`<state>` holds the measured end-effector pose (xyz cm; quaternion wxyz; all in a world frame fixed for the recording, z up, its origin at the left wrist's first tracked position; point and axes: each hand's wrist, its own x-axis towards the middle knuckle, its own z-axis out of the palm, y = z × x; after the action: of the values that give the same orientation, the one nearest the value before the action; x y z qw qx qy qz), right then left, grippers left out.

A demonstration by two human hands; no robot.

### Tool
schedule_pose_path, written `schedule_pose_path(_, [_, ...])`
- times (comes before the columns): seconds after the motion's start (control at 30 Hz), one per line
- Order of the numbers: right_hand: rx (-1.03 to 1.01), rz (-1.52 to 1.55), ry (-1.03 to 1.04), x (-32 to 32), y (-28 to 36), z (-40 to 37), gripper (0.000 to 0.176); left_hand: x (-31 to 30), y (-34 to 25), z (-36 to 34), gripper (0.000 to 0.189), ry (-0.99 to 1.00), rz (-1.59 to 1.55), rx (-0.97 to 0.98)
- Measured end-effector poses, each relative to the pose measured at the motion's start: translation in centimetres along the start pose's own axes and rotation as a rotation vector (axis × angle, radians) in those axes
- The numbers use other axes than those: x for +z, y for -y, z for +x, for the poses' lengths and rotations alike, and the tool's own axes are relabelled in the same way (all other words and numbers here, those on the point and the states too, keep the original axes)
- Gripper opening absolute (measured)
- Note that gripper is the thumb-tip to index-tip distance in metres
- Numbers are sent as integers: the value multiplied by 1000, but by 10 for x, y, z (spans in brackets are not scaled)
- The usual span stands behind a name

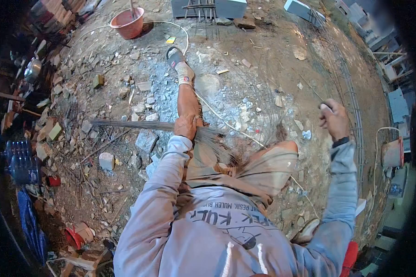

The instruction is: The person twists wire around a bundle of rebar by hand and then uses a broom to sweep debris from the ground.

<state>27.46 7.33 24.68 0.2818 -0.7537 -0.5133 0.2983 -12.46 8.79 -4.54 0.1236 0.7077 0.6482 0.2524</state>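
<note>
My left hand (186,126) is wrapped round a bundle of thin wires (138,124), close to my knee. The bundle's tight end points left over the rubble, and its loose ends fan out over my lap. Off to the right, my right hand (333,119) is raised over the ground with its fingers curled together. A thin wire (315,90) appears to run up and left from its fingertips. The wire is too fine to follow fully.
A reddish basin (127,24) stands at the top left. Blue-grey blocks (229,8) lie at the top. A pale cable (226,121) crosses the ground under my legs. Long metal rods (353,99) lie at the right. A large blue bottle (22,161) is at the left.
</note>
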Motion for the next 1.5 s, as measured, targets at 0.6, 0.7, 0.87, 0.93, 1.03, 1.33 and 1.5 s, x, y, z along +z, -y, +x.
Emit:
schedule_pose_path(0.6, [-474, -599, 378, 210, 14, -30, 22, -16, -66, 7, 33, 151, -161, 93])
schedule_pose_path(0.7, [-444, -741, 416, 210, 16, -30, 23, -10, -67, 7, 37, 145, -122, 152])
schedule_pose_path(0.87, [-374, -916, 526, 220, 17, -27, 24, -13, -73, 3, 37, 159, -70, 92])
schedule_pose_path(0.93, [-349, -945, 586, 224, 14, -26, 25, -11, -72, 1, 37, 149, -66, 58])
schedule_pose_path(1.03, [-362, -750, 558, 222, 7, -22, 27, -10, -69, 1, 37, 149, -35, 23])
schedule_pose_path(1.33, [-329, -544, 455, 229, -9, -24, 31, 11, -58, -7, 33, 30, -4, 60])
schedule_pose_path(1.5, [-307, -513, 451, 218, 16, -38, 24, 6, -58, -9, 32, 115, -16, -60])
